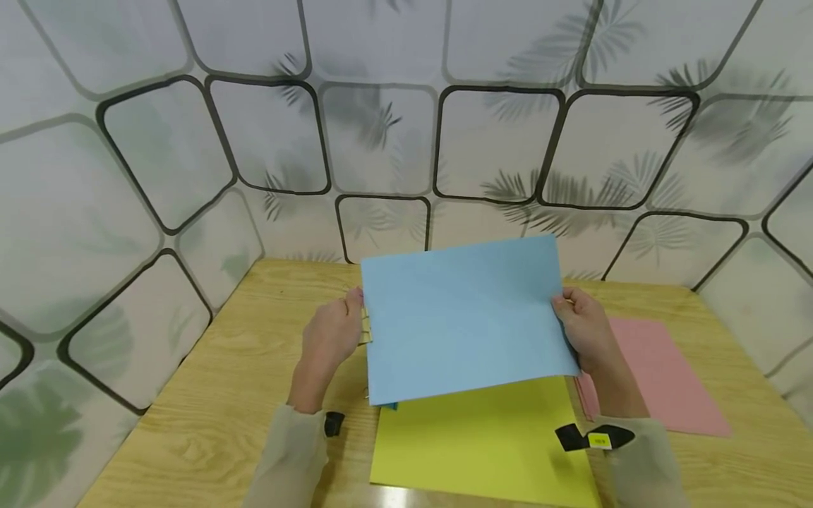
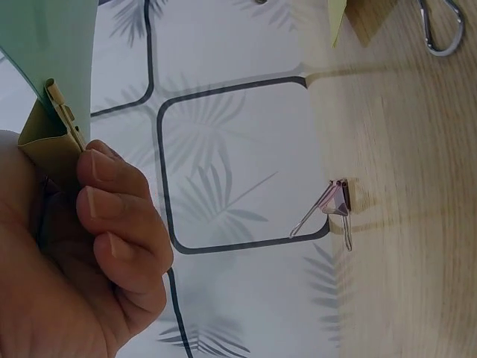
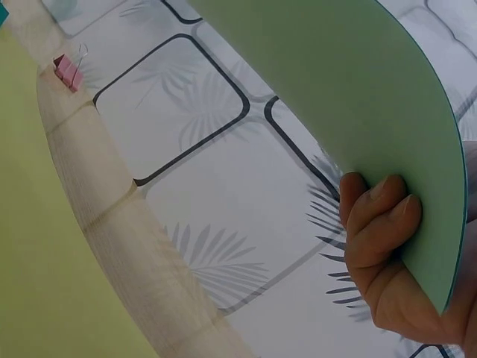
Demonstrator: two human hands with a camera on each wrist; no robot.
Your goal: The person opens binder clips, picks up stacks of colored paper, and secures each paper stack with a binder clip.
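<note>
A light-blue rectangular paper sheet (image 1: pixel 464 317) hides the upper part of a bright-yellow paper sheet (image 1: pixel 476 451), whose five o'clock corner the head view's bottom edge crops. Under the light-blue sheet's seven o'clock corner, a small teal object (image 1: pixel 391 406) lies mostly covered, too little showing to identify. Fingers of the bare right hand (image 1: pixel 586 328) disappear partly behind the light-blue sheet; the forearm (image 1: pixel 616 395) masks part of a pink paper sheet (image 1: pixel 667 381). Print on a tiny yellow label (image 1: pixel 599 441), at four o'clock, is illegible. In the left wrist view, a silver wire loop (image 2: pixel 446 52) is cut off at two o'clock.
</note>
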